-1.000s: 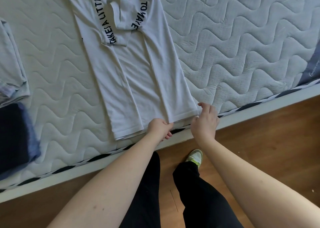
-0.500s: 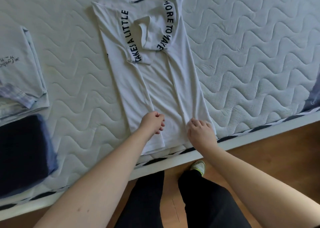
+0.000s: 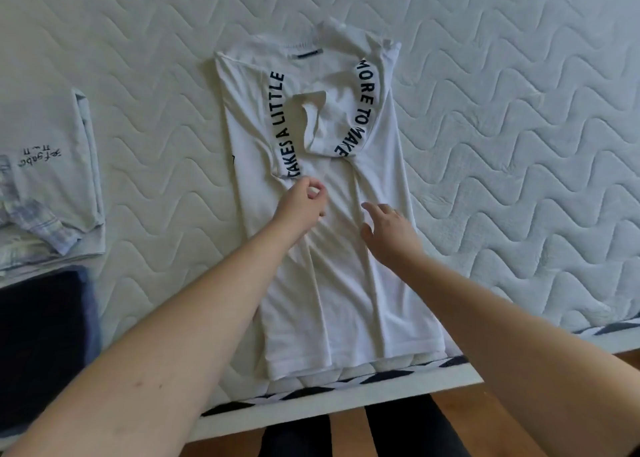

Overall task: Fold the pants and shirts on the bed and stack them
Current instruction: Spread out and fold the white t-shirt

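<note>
1. Two hands work over a white shirt [image 3: 322,248] that lies flat on the mattress [image 3: 519,144], both sides and sleeves folded inward into a long strip, its hem at the near edge of the bed.
2. The left hand [image 3: 301,203] hovers over the middle of the strip just below the lettered left sleeve, fingers curled loosely inward; it seems to hold nothing, though I cannot tell whether the fingertips nip any cloth.
3. The right hand [image 3: 388,228] sits just beside it over the right fold, fingers relaxed and slightly spread, holding nothing.
4. I judge the fabric light, soft and limp: it will sag and lose its folds if lifted by one point.
5. Best hold, I think, is at the two hem corners, pinching all layers together, to carry the hem up toward the collar.
6. Loose inner sleeve edges could slip out during that fold.
7. A stack of folded shirts [image 3: 48,179] lies well to the left, with a dark folded garment [image 3: 41,345] nearer the bed edge.
</note>
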A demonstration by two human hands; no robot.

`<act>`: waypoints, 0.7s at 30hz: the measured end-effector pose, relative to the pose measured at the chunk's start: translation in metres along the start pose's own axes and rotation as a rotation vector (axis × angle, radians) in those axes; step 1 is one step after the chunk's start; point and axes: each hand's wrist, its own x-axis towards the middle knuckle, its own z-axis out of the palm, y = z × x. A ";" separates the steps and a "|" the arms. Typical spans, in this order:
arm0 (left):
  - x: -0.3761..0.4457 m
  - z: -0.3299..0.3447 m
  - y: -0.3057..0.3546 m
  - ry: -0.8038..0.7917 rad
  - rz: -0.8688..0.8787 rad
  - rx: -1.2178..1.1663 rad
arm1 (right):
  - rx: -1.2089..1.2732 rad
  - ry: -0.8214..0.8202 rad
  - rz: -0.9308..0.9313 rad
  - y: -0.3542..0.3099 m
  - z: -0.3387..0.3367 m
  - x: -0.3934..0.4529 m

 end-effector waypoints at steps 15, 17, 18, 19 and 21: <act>0.192 -0.037 0.110 0.317 -0.237 -0.040 | 1.240 -0.200 0.393 -0.035 -0.006 0.109; 0.199 -0.042 0.109 0.255 -0.322 -0.147 | 1.405 -0.220 0.465 -0.043 -0.007 0.118; 0.202 -0.043 0.107 0.219 -0.323 -0.153 | 1.505 -0.227 0.519 -0.048 -0.009 0.122; 0.204 -0.044 0.105 0.187 -0.301 -0.133 | 1.609 -0.230 0.578 -0.053 -0.010 0.128; 0.204 -0.047 0.100 0.133 -0.218 -0.092 | 1.712 -0.226 0.687 -0.064 -0.013 0.137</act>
